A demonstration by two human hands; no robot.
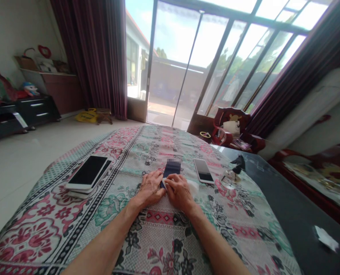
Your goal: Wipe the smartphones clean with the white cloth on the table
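On the patterned cloth, a dark blue-screened smartphone (172, 169) lies between my hands, its near part hidden under my fingers. My left hand (152, 187) grips its left edge. With fingers bent and pressed together, my right hand (179, 191) holds a white tissue (193, 187) over the phone's near end; part of it shows beyond my knuckles. To the right lies a white-framed smartphone (203, 170) with a dark screen. On the left, a larger white device with a black screen (88, 170) rests on top of another similar one.
A floral tablecloth (164, 244) covers the round table. At its right stand a clear glass-like item (229, 178) and a small black object (239, 162). A dark table (298, 206) adjoins, with a crumpled white paper (326, 238) on it. Red wooden chairs (232, 126) stand beyond.
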